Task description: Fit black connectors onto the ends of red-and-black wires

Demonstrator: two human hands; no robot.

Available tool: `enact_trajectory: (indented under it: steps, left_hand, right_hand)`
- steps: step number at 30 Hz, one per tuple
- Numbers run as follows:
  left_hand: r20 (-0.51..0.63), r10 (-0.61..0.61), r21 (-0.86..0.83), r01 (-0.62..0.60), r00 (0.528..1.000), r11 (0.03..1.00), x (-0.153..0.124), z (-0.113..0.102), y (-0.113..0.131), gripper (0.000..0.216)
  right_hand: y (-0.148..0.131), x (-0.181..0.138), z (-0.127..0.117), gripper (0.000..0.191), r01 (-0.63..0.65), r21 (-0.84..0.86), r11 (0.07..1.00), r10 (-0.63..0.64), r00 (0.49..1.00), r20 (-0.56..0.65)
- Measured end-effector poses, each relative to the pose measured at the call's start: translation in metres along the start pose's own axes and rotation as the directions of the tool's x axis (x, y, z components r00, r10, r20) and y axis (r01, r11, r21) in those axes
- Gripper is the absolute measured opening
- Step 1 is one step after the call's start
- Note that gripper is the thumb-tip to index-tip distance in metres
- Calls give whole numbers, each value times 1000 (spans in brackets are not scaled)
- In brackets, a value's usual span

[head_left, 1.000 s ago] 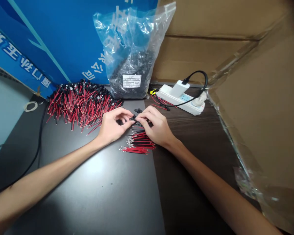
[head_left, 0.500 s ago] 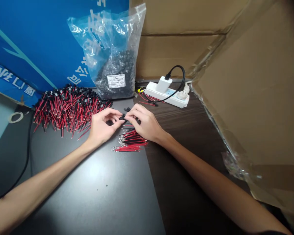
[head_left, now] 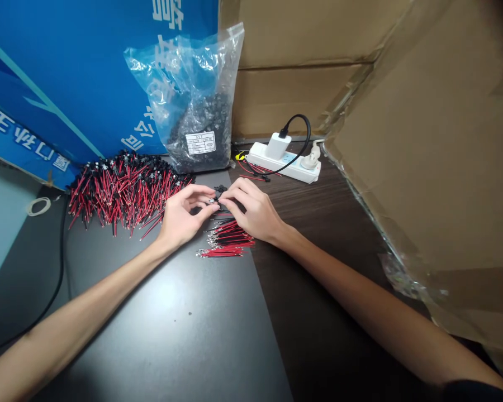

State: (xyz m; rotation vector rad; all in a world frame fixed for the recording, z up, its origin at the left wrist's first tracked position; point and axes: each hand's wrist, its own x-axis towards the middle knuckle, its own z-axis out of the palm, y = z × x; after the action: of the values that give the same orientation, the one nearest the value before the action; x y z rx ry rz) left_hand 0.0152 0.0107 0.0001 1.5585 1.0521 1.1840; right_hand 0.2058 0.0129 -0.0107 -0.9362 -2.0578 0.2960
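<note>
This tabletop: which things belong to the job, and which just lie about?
Likely in use:
small piece between left hand and right hand
red and black wires
heap of wired plugs
bag of black pieces

Apparently just lying about:
power strip
charger
pale loop

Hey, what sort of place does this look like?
Probably a workbench for small wire assembly: red-and-black connector leads are heaped at the back, loose wires lie by the right hand, and a labelled plastic bag holds small black parts.
</note>
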Motion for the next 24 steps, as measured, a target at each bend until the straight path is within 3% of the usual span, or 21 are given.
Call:
enact_trajectory:
  steps: [6, 24]
  left_hand:
    - [27, -42, -83, 44, 999, 996, 0, 1, 0, 32]
    - [24, -10, -73, 11, 1000, 997, 1, 0, 0, 16]
  right_hand:
    - [0, 0, 0, 17, 16, -26, 1000, -16, 1000, -17]
    - [1, 0, 0, 19, -5, -30, 1000, 6, 1000, 9]
